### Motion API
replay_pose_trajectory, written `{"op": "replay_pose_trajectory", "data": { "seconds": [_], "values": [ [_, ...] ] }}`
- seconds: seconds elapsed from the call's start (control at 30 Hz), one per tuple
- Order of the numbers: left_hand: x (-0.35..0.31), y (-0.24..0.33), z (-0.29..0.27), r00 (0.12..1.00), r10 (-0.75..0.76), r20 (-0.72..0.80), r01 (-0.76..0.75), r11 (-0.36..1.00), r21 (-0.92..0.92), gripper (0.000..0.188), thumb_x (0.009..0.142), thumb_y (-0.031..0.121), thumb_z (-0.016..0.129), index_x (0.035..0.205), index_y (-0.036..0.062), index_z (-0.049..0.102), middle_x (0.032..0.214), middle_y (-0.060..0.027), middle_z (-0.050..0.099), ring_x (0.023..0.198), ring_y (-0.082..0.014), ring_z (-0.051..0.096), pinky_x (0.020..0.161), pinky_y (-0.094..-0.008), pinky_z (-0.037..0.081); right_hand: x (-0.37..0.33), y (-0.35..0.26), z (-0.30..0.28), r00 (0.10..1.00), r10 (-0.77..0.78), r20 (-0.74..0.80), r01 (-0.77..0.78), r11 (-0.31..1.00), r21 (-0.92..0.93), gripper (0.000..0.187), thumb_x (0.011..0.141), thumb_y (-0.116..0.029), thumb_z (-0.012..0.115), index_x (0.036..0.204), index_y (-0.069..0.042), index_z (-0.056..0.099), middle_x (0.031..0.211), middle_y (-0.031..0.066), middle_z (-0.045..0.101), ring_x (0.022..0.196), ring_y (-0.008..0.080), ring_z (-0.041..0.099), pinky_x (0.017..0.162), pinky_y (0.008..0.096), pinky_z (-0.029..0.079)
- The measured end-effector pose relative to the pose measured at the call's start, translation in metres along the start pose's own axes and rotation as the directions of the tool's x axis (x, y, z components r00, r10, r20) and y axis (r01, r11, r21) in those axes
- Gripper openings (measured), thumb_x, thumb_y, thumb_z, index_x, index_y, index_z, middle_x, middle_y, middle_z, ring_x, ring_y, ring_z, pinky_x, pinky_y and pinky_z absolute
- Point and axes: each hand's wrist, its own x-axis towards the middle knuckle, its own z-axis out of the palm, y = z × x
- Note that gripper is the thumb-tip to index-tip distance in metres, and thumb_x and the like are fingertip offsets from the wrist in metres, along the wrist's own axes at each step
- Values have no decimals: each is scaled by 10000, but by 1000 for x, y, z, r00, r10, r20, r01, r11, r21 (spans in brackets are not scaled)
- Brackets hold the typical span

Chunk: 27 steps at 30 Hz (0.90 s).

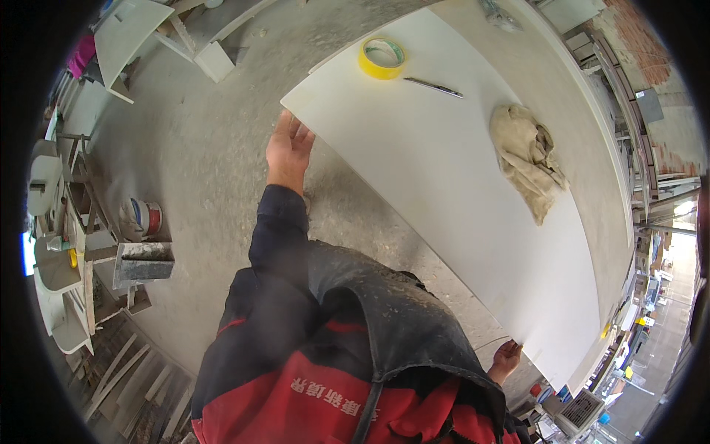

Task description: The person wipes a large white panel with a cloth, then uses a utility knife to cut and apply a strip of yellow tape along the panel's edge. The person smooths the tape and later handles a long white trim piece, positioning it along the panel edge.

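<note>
A long white panel [436, 170] lies in front of me, its near edge running from upper left to lower right. At its left corner is my left hand [288, 152], fingers closed at the edge, the tips partly hidden by it. Near the other end my right hand [506, 362] grips the same edge with curled fingers. On the panel lie a roll of yellow tape [381, 59], a slim knife or pen-like tool [434, 87] and a crumpled beige cloth [526, 155]. Neither hand touches these three.
The panel rests over a larger pale board [584, 118]. To my left stand a bucket [142, 220], a dusty block-like box [144, 264] and racks with curved white pieces [59, 266]. Long strips [137, 388] lie at lower left. Concrete floor [214, 140] shows between.
</note>
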Motion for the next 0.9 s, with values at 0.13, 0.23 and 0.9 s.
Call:
{"op": "replay_pose_trajectory", "data": {
  "seconds": [0.13, 0.23, 0.9],
  "values": [
    [-23, 2, 9, 970, 180, -165, -162, 980, 118, 351, 1003, 152, 629, 1313, 1, 568, 1134, -127, 669, 928, -273, 721, 675, -327, 623, -4, 5, 8, 1000, -2, -6, 2, 1000, 1, 275, 1084, -206, 527, 1186, 10, 662, 1082, 142, 749, 901, 256, 726, 774, 346, 642],
    [-41, 11, 27, 959, 242, -148, -208, 955, 210, 374, 985, 127, 638, 1307, -49, 571, 1141, -155, 675, 848, -269, 725, 659, -336, 625, -3, 5, 7, 1000, -1, 16, 0, 1000, 22, 273, 1081, -211, 536, 1186, 7, 663, 1086, 144, 749, 902, 258, 726, 775, 344, 642],
    [-21, 33, 34, 972, 235, -23, -198, 864, 464, 439, 963, 68, 646, 1373, -39, 531, 989, -119, 708, 759, -232, 705, 624, -343, 595, -8, 10, 8, 998, -26, -55, 28, 999, 45, 265, 1078, -206, 549, 1176, 12, 664, 1090, 141, 748, 942, 259, 723, 791, 350, 636]
  ]
}}
